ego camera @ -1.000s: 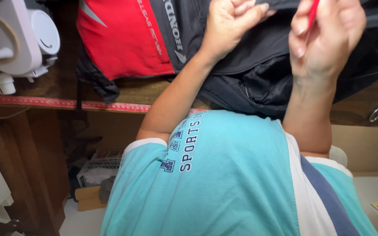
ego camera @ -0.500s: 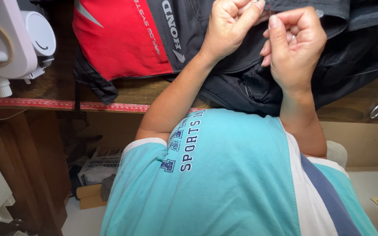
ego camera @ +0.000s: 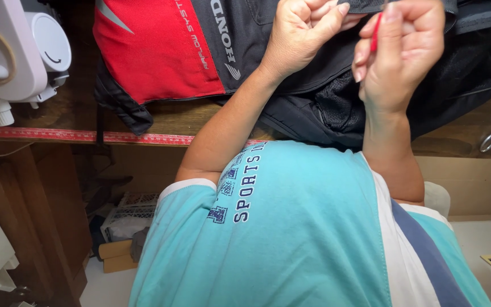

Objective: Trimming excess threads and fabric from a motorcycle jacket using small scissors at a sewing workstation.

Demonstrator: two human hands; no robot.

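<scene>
The left hand [ego camera: 305,34] is fisted, pinching the black fabric of the jacket [ego camera: 291,62] that lies on the wooden table [ego camera: 171,116]. Just beside it, the right hand [ego camera: 399,54] curls its fingers [ego camera: 370,54] around a thin red tool [ego camera: 376,33], gripped between thumb and forefinger above the jacket.

A red-and-black jacket [ego camera: 245,51] lies spread and crumpled across the wooden table [ego camera: 166,116], its dark mesh lining showing. A thin red tool [ego camera: 375,31] stands nearly upright above its black fabric.
</scene>
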